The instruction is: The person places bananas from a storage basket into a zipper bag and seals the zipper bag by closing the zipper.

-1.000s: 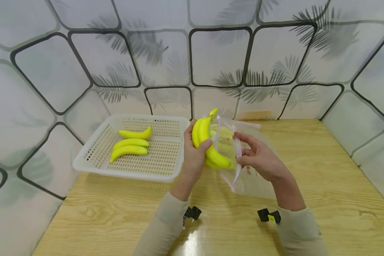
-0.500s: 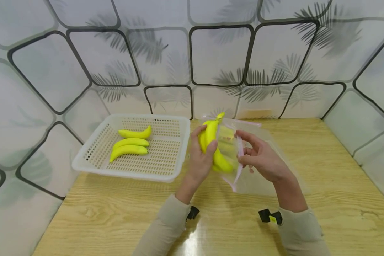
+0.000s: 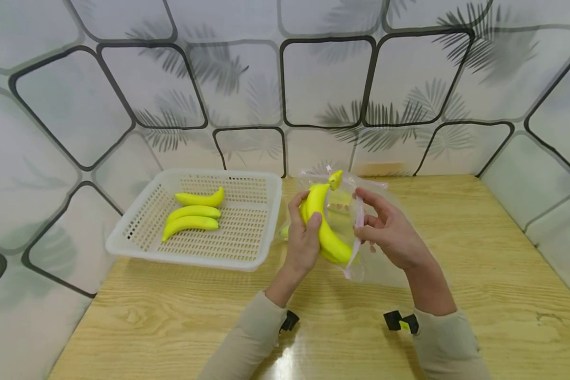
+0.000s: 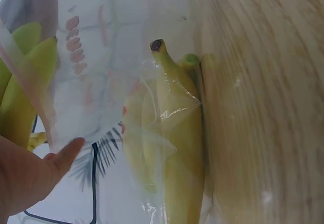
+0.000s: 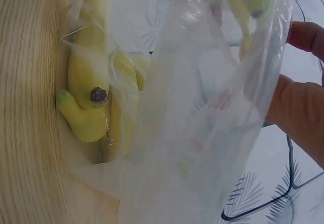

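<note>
My left hand [image 3: 303, 244] grips a bunch of yellow bananas [image 3: 331, 235], fingers behind it and thumb across its front, its lower tips at the mouth of a clear zip bag [image 3: 385, 270]. The right hand [image 3: 393, 236] pinches the bag's pink zip edge [image 3: 359, 214] between thumb and fingers, holding the mouth apart. Through the film in the left wrist view, more bananas [image 4: 177, 127] lie inside the bag, low against the table. Those bagged bananas [image 5: 91, 67] also show in the right wrist view, beside the right thumb and fingers [image 5: 301, 107].
To the left on the wooden table [image 3: 171, 316] stands a white perforated basket [image 3: 138, 253]. Several bananas [image 3: 192, 222] lie in it. A patterned wall covering [image 3: 328, 84] rises behind the table and along both sides.
My left hand has carried the banana bunch right and slightly down, its lower end now at the bag's mouth. The right hand keeps its pinch on the zip edge, shifting slightly right.
</note>
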`<state>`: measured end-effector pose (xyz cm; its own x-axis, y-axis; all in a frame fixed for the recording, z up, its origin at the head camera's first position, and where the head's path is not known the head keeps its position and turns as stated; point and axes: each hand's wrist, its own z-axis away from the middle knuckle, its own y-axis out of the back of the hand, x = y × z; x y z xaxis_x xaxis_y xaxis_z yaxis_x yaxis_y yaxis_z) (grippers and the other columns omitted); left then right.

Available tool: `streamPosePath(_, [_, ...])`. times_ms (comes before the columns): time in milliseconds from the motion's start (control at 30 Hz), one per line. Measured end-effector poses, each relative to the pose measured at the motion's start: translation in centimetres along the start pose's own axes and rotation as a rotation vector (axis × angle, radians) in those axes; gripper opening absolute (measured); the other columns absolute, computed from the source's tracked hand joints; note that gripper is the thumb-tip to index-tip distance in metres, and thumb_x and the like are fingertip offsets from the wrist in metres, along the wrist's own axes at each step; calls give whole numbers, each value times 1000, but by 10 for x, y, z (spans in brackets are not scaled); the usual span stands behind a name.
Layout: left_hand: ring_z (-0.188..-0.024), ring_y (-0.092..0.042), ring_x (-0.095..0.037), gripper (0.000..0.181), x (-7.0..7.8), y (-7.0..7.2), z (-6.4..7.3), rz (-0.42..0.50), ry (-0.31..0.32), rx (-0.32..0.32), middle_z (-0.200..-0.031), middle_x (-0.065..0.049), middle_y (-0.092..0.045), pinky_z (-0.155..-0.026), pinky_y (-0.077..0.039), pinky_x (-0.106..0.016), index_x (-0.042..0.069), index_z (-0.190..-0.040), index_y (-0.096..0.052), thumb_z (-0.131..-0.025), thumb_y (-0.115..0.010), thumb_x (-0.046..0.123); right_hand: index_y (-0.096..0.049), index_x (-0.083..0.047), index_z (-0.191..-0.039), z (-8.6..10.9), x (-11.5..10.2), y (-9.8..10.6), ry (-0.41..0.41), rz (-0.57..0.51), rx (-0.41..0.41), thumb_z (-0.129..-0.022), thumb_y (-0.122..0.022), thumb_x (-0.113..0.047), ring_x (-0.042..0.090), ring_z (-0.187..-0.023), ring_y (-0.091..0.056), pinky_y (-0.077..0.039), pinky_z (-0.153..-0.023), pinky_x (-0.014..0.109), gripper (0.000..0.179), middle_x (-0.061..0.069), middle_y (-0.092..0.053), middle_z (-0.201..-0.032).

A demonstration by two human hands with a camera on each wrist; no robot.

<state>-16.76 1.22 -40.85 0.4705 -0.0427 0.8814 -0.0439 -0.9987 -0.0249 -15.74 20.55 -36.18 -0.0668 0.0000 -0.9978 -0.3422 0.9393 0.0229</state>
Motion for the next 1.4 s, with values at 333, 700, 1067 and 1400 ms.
streamPosePath(333, [-103,-62,-31,47,2,1,-1,116,54,16,-127,-23,-51,-75,-53,-23,7,-138,-31,-92,-42,12,-18,-4,-157,-2,3,-3,89,-35,43,-91,-54,12,11,-81,-59,-42,-47,21,78,13,-22,-156])
streamPosePath(700, [-99,-61,-50,47,4,6,-5,174,94,-112,-120,-30,-54,-72,-54,-24,5,-136,-28,-92,-44,14,-20,-7,-158,-3,5,-7,148,-39,95,-88,-55,13,14,-89,-56,-54,-65,20,81,10,-18,-160])
streamPosePath(1067, [-106,-61,-49,46,9,7,-8,176,242,-209,-121,-22,-48,-78,-55,-27,9,-138,-28,-96,-47,8,-21,-3,-157,-5,8,-12,199,-34,110,-83,-54,23,13,-92,-54,-56,-69,19,85,13,-14,-162])
streamPosePath(1400, [-106,-58,-45,44,8,7,-7,201,196,-124,-126,-30,-46,-74,-53,-24,9,-145,-24,-105,-41,12,-23,-3,-156,-3,5,-13,217,-79,100,-85,-52,21,12,-90,-56,-53,-63,17,80,9,-23,-157])
